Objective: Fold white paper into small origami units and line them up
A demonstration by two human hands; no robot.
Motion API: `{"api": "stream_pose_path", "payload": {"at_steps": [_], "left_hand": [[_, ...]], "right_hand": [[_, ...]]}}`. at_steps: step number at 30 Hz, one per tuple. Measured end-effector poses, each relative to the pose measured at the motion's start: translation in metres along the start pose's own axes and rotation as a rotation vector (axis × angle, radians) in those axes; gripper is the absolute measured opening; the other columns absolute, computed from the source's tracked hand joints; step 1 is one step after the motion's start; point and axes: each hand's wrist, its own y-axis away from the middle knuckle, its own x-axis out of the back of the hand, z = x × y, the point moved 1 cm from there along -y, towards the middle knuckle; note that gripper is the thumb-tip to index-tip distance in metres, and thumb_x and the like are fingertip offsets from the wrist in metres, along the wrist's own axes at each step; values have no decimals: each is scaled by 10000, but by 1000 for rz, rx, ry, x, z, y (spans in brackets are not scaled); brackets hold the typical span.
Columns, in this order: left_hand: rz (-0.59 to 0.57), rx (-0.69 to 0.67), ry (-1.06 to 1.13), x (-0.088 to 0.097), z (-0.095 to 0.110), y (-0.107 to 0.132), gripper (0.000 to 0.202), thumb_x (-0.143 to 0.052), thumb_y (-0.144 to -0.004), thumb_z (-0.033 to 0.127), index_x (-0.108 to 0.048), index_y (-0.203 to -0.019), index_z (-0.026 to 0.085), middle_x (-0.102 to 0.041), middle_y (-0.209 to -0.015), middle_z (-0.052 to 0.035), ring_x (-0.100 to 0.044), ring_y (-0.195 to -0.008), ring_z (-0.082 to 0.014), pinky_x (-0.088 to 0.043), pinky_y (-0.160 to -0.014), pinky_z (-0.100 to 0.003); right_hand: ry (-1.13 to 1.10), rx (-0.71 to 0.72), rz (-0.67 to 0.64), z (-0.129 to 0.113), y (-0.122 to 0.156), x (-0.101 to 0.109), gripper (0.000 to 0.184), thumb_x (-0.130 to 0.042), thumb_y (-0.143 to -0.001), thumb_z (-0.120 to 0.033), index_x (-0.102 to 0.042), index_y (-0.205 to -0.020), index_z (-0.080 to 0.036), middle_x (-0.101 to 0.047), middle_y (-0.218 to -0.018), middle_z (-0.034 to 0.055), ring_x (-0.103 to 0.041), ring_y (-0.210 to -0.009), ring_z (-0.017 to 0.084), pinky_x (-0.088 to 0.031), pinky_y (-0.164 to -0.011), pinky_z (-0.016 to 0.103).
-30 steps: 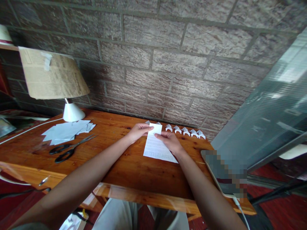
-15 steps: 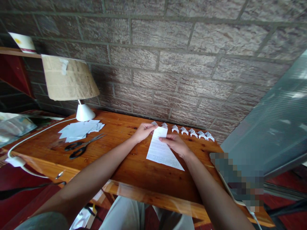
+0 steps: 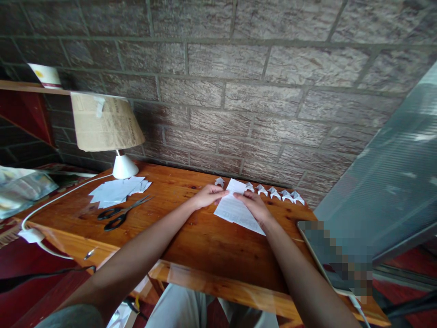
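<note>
A sheet of printed paper [image 3: 237,212] is held between my two hands above the wooden table. My left hand [image 3: 209,196] pinches its left edge with the thumb on top. On the right side, my right hand [image 3: 253,204] grips the same sheet, thumb over the face and fingers behind it. The sheet's upper end points toward the wall and covers part of a row of small folded paper figures [image 3: 274,192]. One more folded paper figure [image 3: 219,181] shows just beyond my left hand.
Black-handled scissors [image 3: 118,217] lie left of my arms, beside a pile of cut paper [image 3: 118,189]. Behind them stands a lamp [image 3: 124,166] with its white cord. A tablet [image 3: 321,250] with a cable lies at the right edge. A brick wall [image 3: 205,109] bounds the table [image 3: 191,241].
Both hands have drawn closer together on the sheet, and my left thumb has moved down from its top corner. The sheet's upper end now reaches further toward the wall. The view has tilted up slightly.
</note>
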Motion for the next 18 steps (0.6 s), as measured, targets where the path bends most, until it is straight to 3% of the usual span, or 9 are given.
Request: {"api": "stream_pose_path", "payload": {"at_steps": [3,8,12,14,15,18], "left_hand": [[-67,11,-73,0,5,4,559,-536,-755,677,-496,-523,169,-439,-435,42,-350,-416,-78,-235,-457,-241],[-432,116,-25,-3,29,17,499,-624,-715,639,-630,-618,149,-571,-521,-8,-429,-453,-88,-305,-492,-238],[-546,204,-84,18,47,45,417,-695,-683,572,-695,-679,155,-663,-607,-62,-466,-458,-98,-329,-480,-236],[-516,200,-195,46,52,68,378,-682,-707,543,-713,-747,168,-689,-671,-71,-499,-486,-110,-348,-488,-231],[-444,196,-277,64,54,82,369,-653,-730,537,-712,-764,175,-694,-693,-68,-524,-511,-119,-358,-499,-229],[-45,234,-676,126,56,127,294,-630,-730,469,-688,-741,180,-679,-701,-58,-579,-600,-165,-388,-571,-246]], "right_hand": [[-22,6,2,0,-1,1,366,-755,-616,-489,-744,-806,-176,-717,-706,32,-612,-614,176,-472,-659,311],[79,67,-14,-2,-2,9,368,-754,-611,-498,-741,-777,-169,-706,-703,20,-602,-622,167,-472,-647,304],[120,113,-70,-9,3,15,428,-722,-663,-509,-747,-905,-158,-723,-769,35,-630,-673,185,-480,-695,325],[166,137,-33,-18,8,16,431,-702,-693,-517,-748,-925,-157,-732,-788,49,-641,-685,207,-485,-687,337],[237,177,-5,-25,11,16,423,-691,-708,-521,-750,-922,-161,-736,-804,52,-646,-700,219,-487,-690,343],[603,403,101,-41,23,8,359,-614,-791,-518,-763,-855,-198,-738,-809,46,-655,-746,254,-487,-738,373]]}}
